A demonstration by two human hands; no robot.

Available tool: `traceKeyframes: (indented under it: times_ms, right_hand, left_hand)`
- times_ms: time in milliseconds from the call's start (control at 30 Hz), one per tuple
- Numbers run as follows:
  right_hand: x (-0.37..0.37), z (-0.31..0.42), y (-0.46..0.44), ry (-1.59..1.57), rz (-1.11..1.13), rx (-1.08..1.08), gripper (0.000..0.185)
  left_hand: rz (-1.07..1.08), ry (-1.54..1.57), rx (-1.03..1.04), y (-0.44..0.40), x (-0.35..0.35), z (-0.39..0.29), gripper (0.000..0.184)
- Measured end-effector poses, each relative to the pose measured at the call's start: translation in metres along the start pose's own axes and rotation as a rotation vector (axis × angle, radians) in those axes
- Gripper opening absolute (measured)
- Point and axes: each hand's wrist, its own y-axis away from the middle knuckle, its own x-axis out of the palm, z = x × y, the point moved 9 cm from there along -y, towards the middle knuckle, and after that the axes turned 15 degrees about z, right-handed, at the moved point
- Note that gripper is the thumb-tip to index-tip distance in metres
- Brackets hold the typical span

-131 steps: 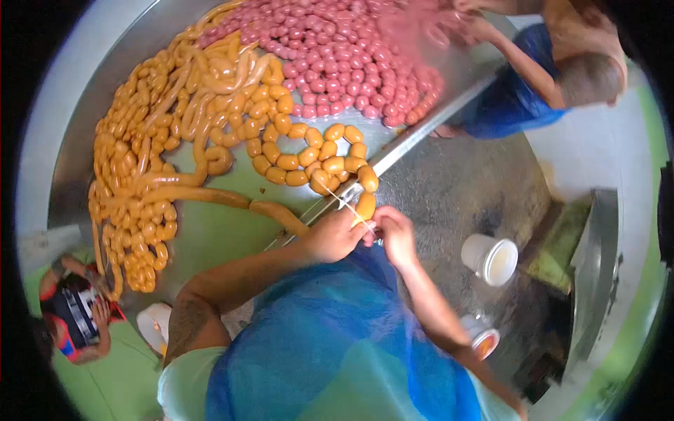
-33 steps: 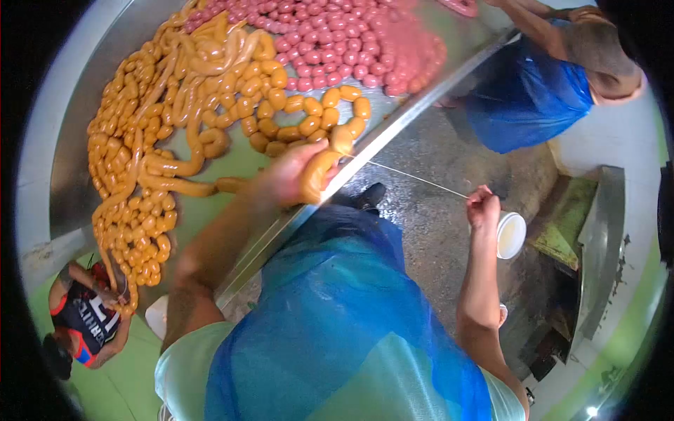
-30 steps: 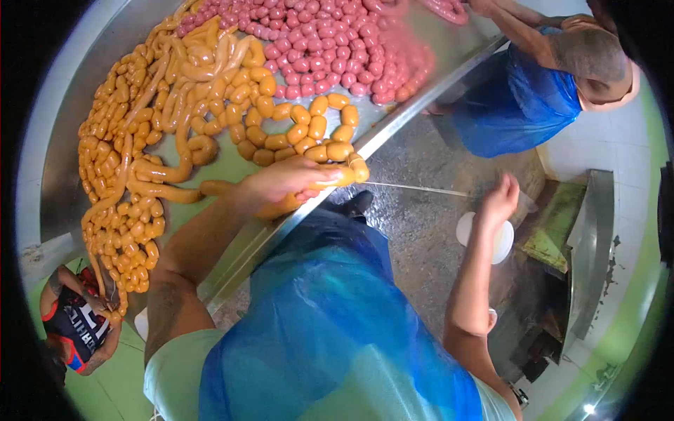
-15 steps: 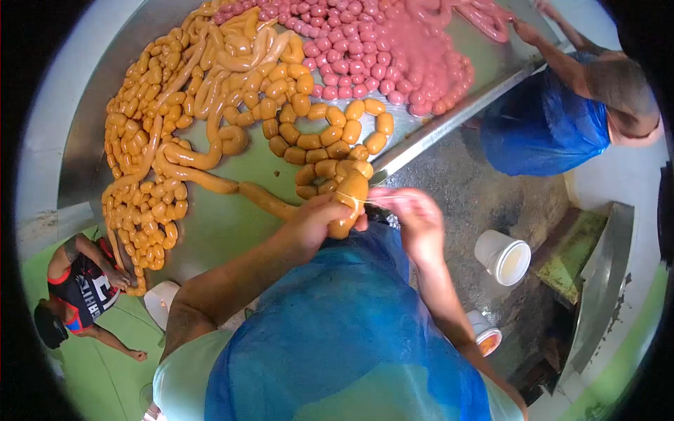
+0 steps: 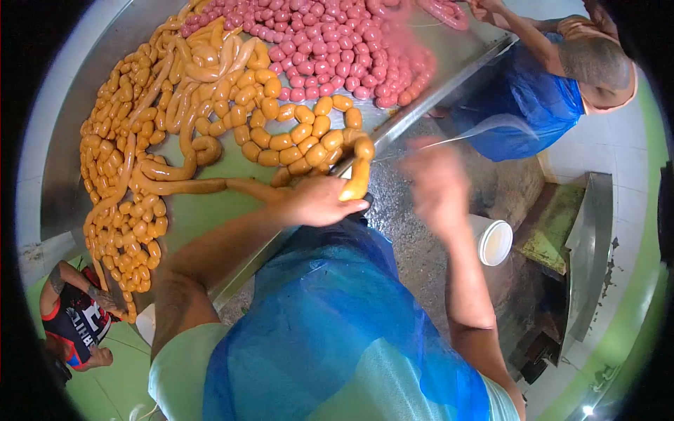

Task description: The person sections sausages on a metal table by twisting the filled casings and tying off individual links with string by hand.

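Orange sausage (image 5: pixel 360 175), held at table (image 5: pixel 449 95) edge

Left hand (image 5: pixel 319 201): curled around the sausage. Right hand (image 5: pixel 439 188): blurred; openness and grip cannot be told. String (image 5: pixel 484 128): pale, near right hand. On table: orange links (image 5: pixel 281 142), pink links (image 5: pixel 342 69).

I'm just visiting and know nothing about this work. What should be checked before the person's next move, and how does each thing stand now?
1. Left hand gripping the orange sausage: ok, fingers closed around it.
2. Right hand gripping the string: cannot tell, the hand is blurred.
3. String clear of the co-worker's blue apron: cannot tell, they overlap in view.
4. Right hand away from the co-worker's hands: ok, well apart.
5. Held sausage fully over the table: not ok, it reaches past the rim.
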Motion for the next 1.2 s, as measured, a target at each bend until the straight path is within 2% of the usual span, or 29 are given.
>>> traceKeyframes:
  times_ms: [33,67,100,133,167,200,233,267,333,400,467,533,600,667,700,733,767,800,833,867,900,933,967,1033,1067,1100,1133,1167,1200]
  right_hand:
    - [0.026,0.039,-0.005,-0.022,0.152,-0.089,0.015]
    - [0.056,0.017,0.01,-0.342,0.109,0.055,0.011]
    - [0.133,-0.05,0.048,-1.004,0.218,0.561,0.012]
    - [0.175,-0.049,0.055,-1.55,0.368,0.793,0.022]
    - [0.184,-0.02,0.036,-1.817,0.487,0.632,0.029]
    - [0.182,0.015,0.022,-1.942,0.631,0.563,0.038]
    - [0.177,0.05,0.009,-2.048,0.789,0.494,0.049]
    - [0.187,0.052,0.014,-1.867,0.898,0.518,0.043]
    - [0.167,0.051,0.008,-1.6,0.978,0.297,0.037]
    - [0.127,0.014,0.015,-1.366,0.394,0.358,0.021]
    - [0.095,0.012,0.018,-1.929,-0.36,0.495,0.009]
    - [0.098,-0.038,0.034,-1.922,-0.303,0.491,0.007]
    - [0.104,-0.18,0.092,-1.743,-0.34,0.689,0.008]
    - [0.052,-0.209,0.106,-1.504,-0.548,0.798,0.009]
    - [0.017,-0.199,0.091,-1.016,-0.678,0.756,0.011]
    - [-0.009,-0.119,0.046,-0.327,-0.474,0.622,0.015]
    - [0.001,-0.036,0.006,-0.127,-0.163,0.289,0.018]
    - [0.041,0.002,0.002,-0.025,0.126,0.022,0.024]
    - [0.054,0.042,0.001,-0.158,0.16,-0.058,0.021]
    - [0.081,0.023,0.018,-0.501,0.145,0.102,0.019]
    - [0.117,-0.009,0.038,-0.654,0.152,0.305,0.021]
    - [0.173,-0.019,0.046,-1.434,0.277,0.698,0.024]
    - [0.19,-0.005,0.041,-1.719,0.373,0.7,0.026]
    - [0.195,0.042,0.027,-1.764,0.741,0.642,0.027]
    - [0.203,0.046,0.027,-1.47,1.001,0.542,0.028]
    - [0.203,0.049,0.024,-1.374,1.07,0.257,0.024]
    - [0.194,0.05,0.027,-1.382,1.057,0.258,0.024]
    - [0.171,0.043,0.017,-1.344,0.853,0.275,0.019]
    - [0.151,0.035,0.011,-1.293,0.66,0.287,0.015]
  left_hand:
    - [-0.146,0.007,0.137,-0.01,0.009,-0.002,0.042]
    - [-0.296,0.02,0.269,-0.014,0.019,0.0,0.036]
    - [-0.358,0.075,0.297,-0.005,0.024,-0.006,0.032]
    - [-0.433,0.132,0.315,0.006,0.021,-0.011,0.029]
    - [-0.08,0.626,0.222,0.016,0.02,-0.029,0.026]
    - [0.035,0.972,0.22,-0.001,0.05,-0.004,0.026]
    - [0.032,1.103,0.273,0.01,0.046,-0.003,0.028]
    - [0.025,1.229,0.33,0.023,0.04,-0.006,0.03]
    - [-0.02,1.278,0.337,0.048,0.033,-0.017,0.031]
    - [-0.092,1.325,0.398,0.049,0.024,-0.021,0.032]
    - [-0.148,1.287,0.453,0.036,0.029,-0.024,0.026]
    - [0.028,1.397,0.368,0.01,0.04,-0.007,0.023]
    - [-0.061,1.604,0.203,-0.001,0.021,0.044,0.025]
    - [0.15,1.057,0.266,0.022,-0.014,0.013,0.031]
    - [0.09,0.674,0.284,0.015,-0.019,0.011,0.036]
    - [0.023,0.351,0.148,-0.001,-0.016,0.023,0.039]
    - [0.059,0.18,-0.024,-0.007,-0.008,0.015,0.037]
    - [0.074,-0.009,-0.194,-0.007,-0.004,0.007,0.036]
    - [-0.163,0.092,0.087,-0.016,0.013,0.009,0.033]
    - [-0.454,0.04,0.43,-0.008,0.017,-0.006,0.032]
    - [-0.451,0.162,0.416,-0.004,0.023,-0.008,0.033]
    - [-0.457,0.29,0.395,0.003,0.02,-0.009,0.033]
    - [-0.477,0.291,0.369,0.013,0.012,-0.008,0.033]
    - [0.131,1.31,0.02,0.014,0.067,0.012,0.033]
    - [0.135,1.301,0.004,0.028,0.061,0.007,0.033]
    - [0.134,1.427,0.103,0.044,0.052,-0.003,0.032]
    - [0.128,1.547,0.212,0.054,0.043,-0.011,0.031]
    - [0.023,1.478,0.306,0.059,0.032,-0.013,0.029]
    - [0.018,1.473,0.317,0.058,0.034,-0.012,0.029]
